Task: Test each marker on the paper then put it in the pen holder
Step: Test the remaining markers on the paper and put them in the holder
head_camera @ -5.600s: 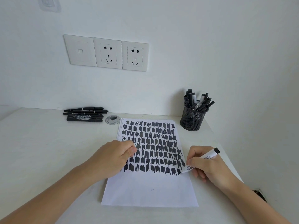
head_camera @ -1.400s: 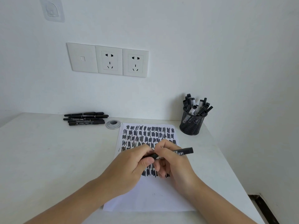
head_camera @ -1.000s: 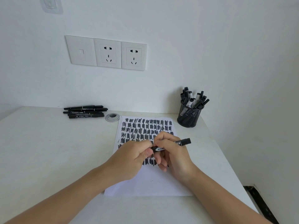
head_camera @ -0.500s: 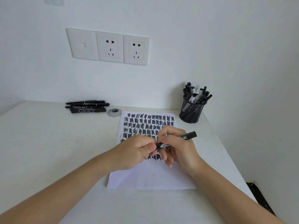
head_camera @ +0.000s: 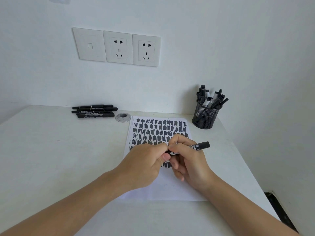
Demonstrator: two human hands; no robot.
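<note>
Since the writing stroke seconds ago, the left hand (head_camera: 144, 166) has left the paper (head_camera: 170, 191) and joined the right hand (head_camera: 189, 164) on the marker (head_camera: 199, 146). Over the last half-second both have barely shifted. The white table (head_camera: 59, 159) carries the paper, with rows of black scribbles on its far half. A mesh holder (head_camera: 204, 119) full of pens stands at 1 o'clock, loose markers (head_camera: 94, 111) lie at 10 o'clock with a grey grommet (head_camera: 123, 117) beside them, and sockets (head_camera: 117, 46) are on the wall above. Both hands are over the paper's middle. The left thumb and finger pinch the marker's 9 o'clock end, the right fingers curl round its barrel, and its butt points to 3 o'clock.
</note>
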